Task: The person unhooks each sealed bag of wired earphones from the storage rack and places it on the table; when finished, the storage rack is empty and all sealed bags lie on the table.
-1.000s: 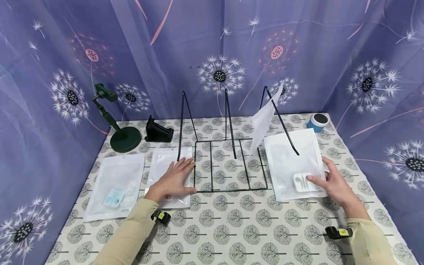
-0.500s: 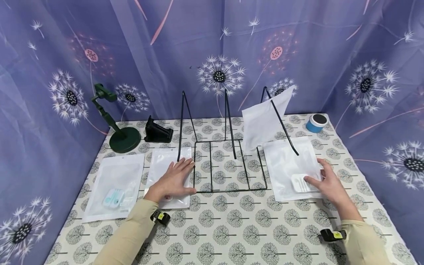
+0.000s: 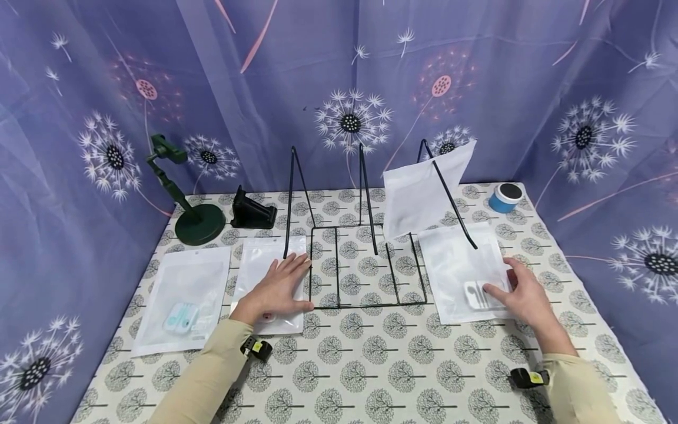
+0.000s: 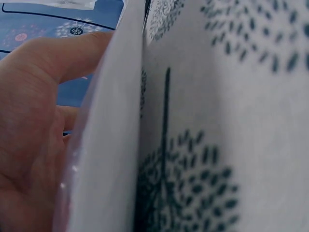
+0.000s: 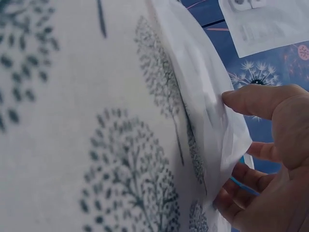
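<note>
My right hand pinches the right edge of a white zip pouch, thumb in front and fingers behind. White wired earphones in a case show through the pouch's lower part. In the right wrist view the pouch bends up from the cloth. My left hand rests flat on another white pouch, beside the base of a black wire rack, and covers much of it. One more white pouch hangs from the rack's right hook, whose front tip overlaps the earphone pouch in the head view.
A white pouch with teal earphones lies at the left. Behind it stand a dark green desk stand and a black holder. A blue and white round speaker sits at the back right. Purple curtains enclose the table.
The hanging pouch has swung from nearly edge-on to facing forward. My right hand has shifted slightly left, and the earphone pouch's top has dropped lower. My left hand stays in place.
</note>
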Demonstrator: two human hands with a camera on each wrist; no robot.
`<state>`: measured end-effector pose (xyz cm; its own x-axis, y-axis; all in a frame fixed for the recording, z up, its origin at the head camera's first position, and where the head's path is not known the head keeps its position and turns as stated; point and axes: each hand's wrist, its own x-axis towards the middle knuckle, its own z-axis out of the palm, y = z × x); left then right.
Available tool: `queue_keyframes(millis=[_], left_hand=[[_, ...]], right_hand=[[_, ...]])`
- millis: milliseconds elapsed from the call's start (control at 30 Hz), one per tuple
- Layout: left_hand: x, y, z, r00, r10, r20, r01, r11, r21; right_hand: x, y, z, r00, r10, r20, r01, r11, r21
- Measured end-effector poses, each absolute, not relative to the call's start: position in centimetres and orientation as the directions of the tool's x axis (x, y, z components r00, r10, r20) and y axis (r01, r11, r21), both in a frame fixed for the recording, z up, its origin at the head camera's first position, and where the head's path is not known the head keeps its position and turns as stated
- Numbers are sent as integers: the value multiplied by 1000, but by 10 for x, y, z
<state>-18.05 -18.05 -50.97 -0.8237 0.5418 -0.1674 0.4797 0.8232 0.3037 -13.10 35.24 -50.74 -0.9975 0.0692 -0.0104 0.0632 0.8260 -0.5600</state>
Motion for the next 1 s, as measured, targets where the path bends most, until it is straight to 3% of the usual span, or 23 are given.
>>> queue_keyframes(millis=[700,1000], left_hand=[[-181,-180,-510,-827,539,-161,481,826,295],[-181,-180,-512,-826,541,-159,483,824,296]], right_hand=[[-126,351,-508,-999,15,-43,31,914,-406],[-135,349,-502,-998,51,29,29,864,-502]])
